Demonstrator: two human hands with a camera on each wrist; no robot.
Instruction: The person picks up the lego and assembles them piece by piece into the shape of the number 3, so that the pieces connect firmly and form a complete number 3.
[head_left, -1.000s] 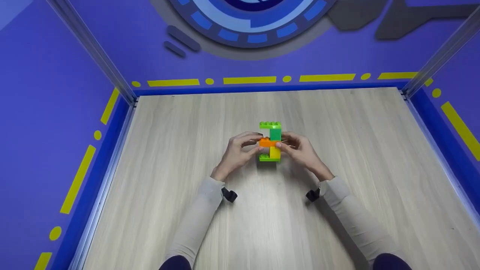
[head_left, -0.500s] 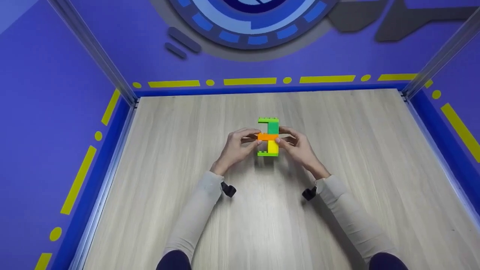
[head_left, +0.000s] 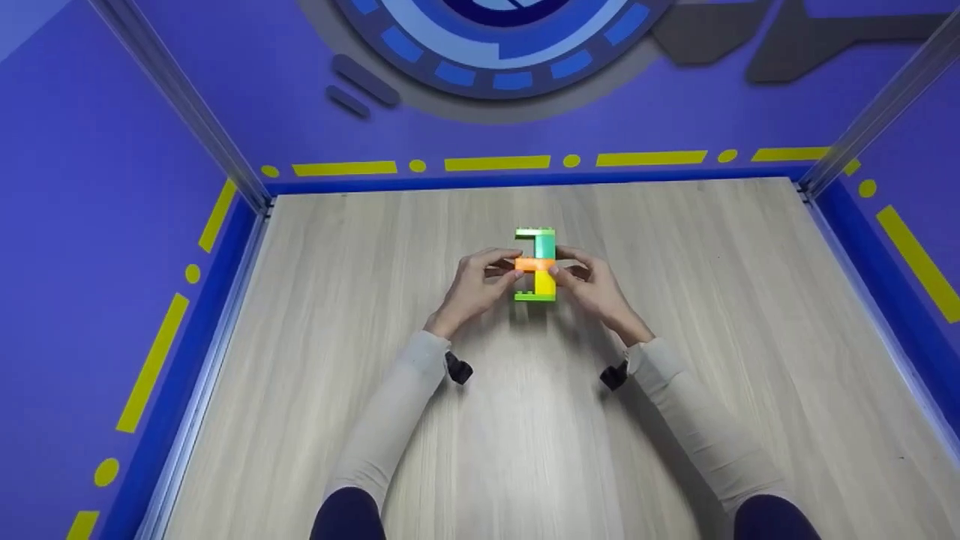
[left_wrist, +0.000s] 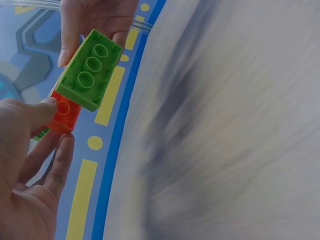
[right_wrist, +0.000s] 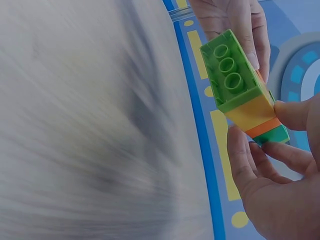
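A stack of toy building bricks stands upright between both hands, near the middle of the head view. From the top come a lime green brick [head_left: 535, 232], a dark green brick [head_left: 545, 246], an orange brick [head_left: 528, 264], a yellow brick [head_left: 545, 283] and a lime green bottom brick [left_wrist: 91, 72]. The bottom brick's hollow underside shows in both wrist views, and the stack is raised off the table. My left hand [head_left: 474, 285] pinches the orange brick's left end between thumb and fingers. My right hand [head_left: 598, 291] grips the stack's right side, thumb at the orange brick [right_wrist: 265, 128].
Under the hands lies a pale wood-grain table [head_left: 375, 240]. Blue-purple printed panels [head_left: 510, 135] with yellow dashes close it in at the back and sides, joined by metal posts [head_left: 187, 105]. Dark shadows of the arms fall on the tabletop.
Both hands have shifted the brick stack a little upward in the head view. More of its front faces the camera, and fewer studs show. The grip looks the same.
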